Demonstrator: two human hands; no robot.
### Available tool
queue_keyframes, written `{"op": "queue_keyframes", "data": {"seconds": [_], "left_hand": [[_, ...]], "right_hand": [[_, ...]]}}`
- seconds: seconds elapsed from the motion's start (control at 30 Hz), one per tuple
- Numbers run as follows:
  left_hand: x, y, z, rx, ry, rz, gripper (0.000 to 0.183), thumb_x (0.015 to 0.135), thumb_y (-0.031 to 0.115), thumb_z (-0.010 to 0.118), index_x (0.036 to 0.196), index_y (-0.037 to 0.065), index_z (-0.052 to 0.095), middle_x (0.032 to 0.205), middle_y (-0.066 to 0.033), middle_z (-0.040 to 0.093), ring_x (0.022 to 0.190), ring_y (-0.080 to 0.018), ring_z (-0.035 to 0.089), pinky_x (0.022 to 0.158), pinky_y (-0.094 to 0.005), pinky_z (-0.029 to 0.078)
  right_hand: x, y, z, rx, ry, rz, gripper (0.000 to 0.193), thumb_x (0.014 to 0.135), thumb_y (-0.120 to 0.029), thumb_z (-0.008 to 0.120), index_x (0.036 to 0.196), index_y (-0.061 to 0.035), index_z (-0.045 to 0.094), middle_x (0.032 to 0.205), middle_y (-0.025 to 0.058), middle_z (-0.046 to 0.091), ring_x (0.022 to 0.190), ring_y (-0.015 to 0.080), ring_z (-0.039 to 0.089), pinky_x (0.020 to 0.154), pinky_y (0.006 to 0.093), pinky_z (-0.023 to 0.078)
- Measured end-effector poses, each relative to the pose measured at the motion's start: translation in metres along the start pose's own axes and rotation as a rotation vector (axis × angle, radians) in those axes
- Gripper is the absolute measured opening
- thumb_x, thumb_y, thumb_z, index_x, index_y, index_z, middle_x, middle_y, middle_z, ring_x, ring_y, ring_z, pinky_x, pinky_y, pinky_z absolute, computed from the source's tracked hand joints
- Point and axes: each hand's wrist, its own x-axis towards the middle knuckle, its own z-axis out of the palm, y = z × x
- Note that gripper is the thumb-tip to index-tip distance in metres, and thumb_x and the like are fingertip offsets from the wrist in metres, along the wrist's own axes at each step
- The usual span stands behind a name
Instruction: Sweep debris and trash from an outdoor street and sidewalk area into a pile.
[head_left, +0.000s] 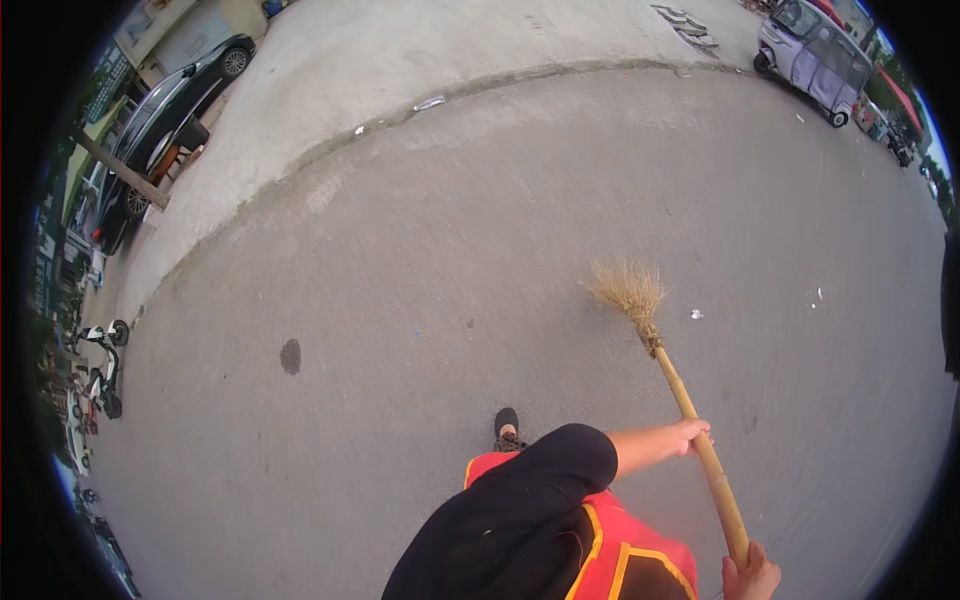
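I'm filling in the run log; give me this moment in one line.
left hand: grips broom handle | right hand: grips it farther up | bristles: left of white scrap, road contact unclear

No words or numbers can be read clearly. Near the upper left rim, a dark green signboard (pixel 108 85) carries rows of small pale characters, tilted by the wide lens and too tiny to make out. Farther down, close to the left edge, a dark panel (pixel 42 268) shows light marks that may be writing, blurred and squeezed beyond reading.
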Motion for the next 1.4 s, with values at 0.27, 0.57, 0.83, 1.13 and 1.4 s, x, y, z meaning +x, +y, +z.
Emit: {"op": "queue_keyframes", "data": {"seconds": [0.27,0.57,0.83,1.13,1.4], "left_hand": [[-0.133,0.066,-0.058,-0.507,-0.146,0.231,0.011,0.073,0.008,0.044,0.081,0.003,0.037,0.077,-0.0083,0.044,0.077,-0.0235,0.049,0.072,-0.0365,0.043],[-0.232,0.049,-0.316,-0.293,0.562,0.845,0.012,0.07,0.008,0.042,0.077,0.0,0.037,0.07,-0.0111,0.046,0.068,-0.0231,0.051,0.062,-0.0366,0.046],[-0.179,0.133,-0.24,-1.081,0.506,0.279,0.01,0.072,0.008,0.043,0.078,0.003,0.037,0.074,-0.0117,0.046,0.058,-0.0208,0.051,0.058,-0.0362,0.048],[-0.168,0.202,-0.068,-0.416,-0.145,0.322,0.011,0.069,0.008,0.048,0.073,0.003,0.039,0.065,-0.0073,0.043,0.063,-0.0204,0.05,0.058,-0.035,0.047],[-0.231,0.296,-0.144,-0.48,0.085,0.539,0.021,0.069,0.009,0.047,0.086,0.002,0.037,0.075,-0.0095,0.046,0.061,-0.02,0.053,0.054,-0.0344,0.048]], "right_hand": [[0.074,-0.037,-0.051,0.251,0.009,-0.177,0.025,0.051,-0.016,0.062,0.071,-0.0033,0.056,0.054,0.0103,0.053,0.052,0.0237,0.053,0.052,0.0272,0.043],[0.164,-0.282,0.037,-0.22,-0.025,-1.106,0.015,0.059,-0.021,0.055,0.065,-0.0073,0.053,0.06,0.0089,0.054,0.059,0.0232,0.054,0.051,0.0336,0.041],[0.149,-0.234,-0.029,-0.133,0.139,-0.805,0.012,0.052,-0.015,0.057,0.059,-0.0068,0.05,0.054,0.0063,0.051,0.051,0.0223,0.051,0.047,0.0329,0.037],[0.052,-0.217,-0.113,-0.197,0.212,-0.326,0.029,0.066,-0.027,0.056,0.086,-0.0055,0.054,0.06,0.0179,0.052,0.053,0.0303,0.052,0.044,0.034,0.04],[0.173,-0.259,-0.098,0.301,0.36,-0.57,0.015,0.054,-0.008,0.058,0.062,0.0028,0.052,0.044,0.0074,0.043,0.04,0.0125,0.043,0.039,0.0257,0.033]]}}
